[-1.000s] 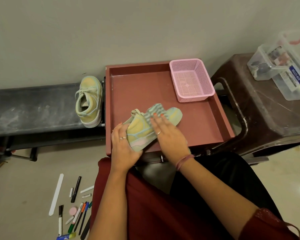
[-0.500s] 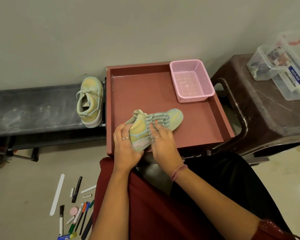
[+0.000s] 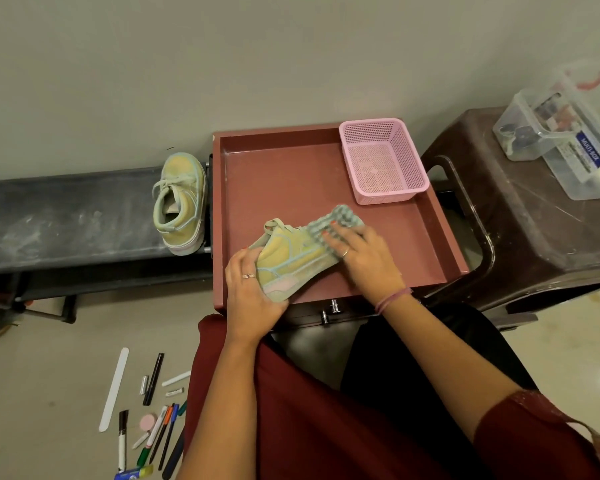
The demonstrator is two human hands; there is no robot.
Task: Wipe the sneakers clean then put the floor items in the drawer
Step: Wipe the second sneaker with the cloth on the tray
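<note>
A pale yellow-green sneaker (image 3: 288,261) lies on its side in the open reddish drawer (image 3: 281,174), near its front edge. My left hand (image 3: 250,296) grips its heel end. With flat fingers, my right hand (image 3: 359,258) presses a grey-green striped cloth (image 3: 336,221) onto the toe end. The second sneaker (image 3: 181,202) stands upright on the dark bench (image 3: 66,220), just left of the drawer. Several pens, markers, a white file and small bits (image 3: 146,410) lie on the floor at lower left.
A pink mesh basket (image 3: 383,161) sits in the drawer's far right corner. A brown plastic stool (image 3: 534,230) stands on the right with clear plastic boxes (image 3: 565,133) on it. My knees are right below the drawer front.
My right hand slid the cloth back toward the heel, then out again to the sneaker's toe. The left hand kept its hold on the heel.
</note>
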